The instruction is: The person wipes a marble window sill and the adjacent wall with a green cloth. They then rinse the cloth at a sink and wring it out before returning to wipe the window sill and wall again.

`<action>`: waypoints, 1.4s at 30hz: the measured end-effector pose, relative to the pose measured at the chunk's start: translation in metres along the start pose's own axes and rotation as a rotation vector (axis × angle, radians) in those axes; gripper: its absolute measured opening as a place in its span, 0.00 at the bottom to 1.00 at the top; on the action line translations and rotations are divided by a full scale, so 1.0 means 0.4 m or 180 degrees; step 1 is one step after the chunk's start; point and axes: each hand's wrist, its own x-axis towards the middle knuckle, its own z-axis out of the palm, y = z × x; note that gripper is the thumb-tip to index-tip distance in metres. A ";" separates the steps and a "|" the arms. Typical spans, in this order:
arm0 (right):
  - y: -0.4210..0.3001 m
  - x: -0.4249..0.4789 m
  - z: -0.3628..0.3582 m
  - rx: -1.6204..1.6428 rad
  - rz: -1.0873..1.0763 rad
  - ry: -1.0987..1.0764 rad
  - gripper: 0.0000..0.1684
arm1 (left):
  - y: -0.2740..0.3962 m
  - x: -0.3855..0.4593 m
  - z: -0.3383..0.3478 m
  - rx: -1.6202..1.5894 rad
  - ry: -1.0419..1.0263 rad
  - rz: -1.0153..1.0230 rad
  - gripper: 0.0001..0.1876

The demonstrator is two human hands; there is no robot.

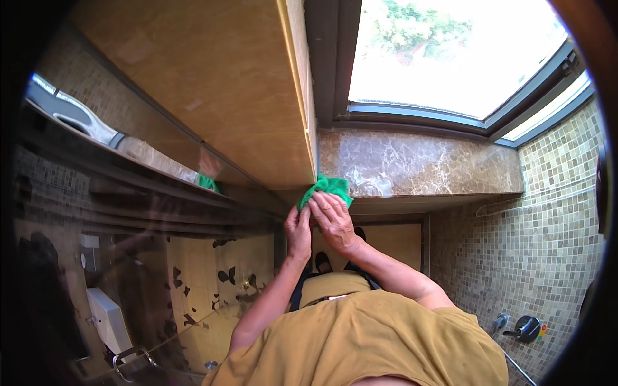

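A crumpled green cloth (328, 189) lies at the left end of a brown marble window sill (429, 164), against the corner of a smooth tan wall panel (231, 87). My right hand (333, 219) presses on the cloth with its fingers bent over it. Just left of it, my left hand (298, 232) pinches the cloth's lower left edge; its fingertips are partly hidden. The sill looks wet or shiny near the cloth. A dark-framed window (410, 116) stands above the sill.
A glass panel (217, 270) with a metal handle (128, 362) runs along the left. To the right is a mosaic-tiled wall (521, 241) with a mixer tap (526, 329) and a hose. My feet stand on the floor below the sill.
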 end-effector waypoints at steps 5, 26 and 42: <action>-0.034 0.090 -0.007 0.0432 -0.0842 0.0037 0.28 | 0.035 -0.026 -0.064 -0.0133 0.0270 0.0645 0.16; 0.045 -0.140 0.274 0.1136 0.0618 -0.1074 0.15 | -0.137 0.149 -0.286 0.0228 0.0010 -0.1677 0.17; 0.148 -0.312 -0.091 0.4307 0.3861 0.3704 0.21 | -0.017 -0.113 0.320 0.2707 -0.3492 0.1520 0.25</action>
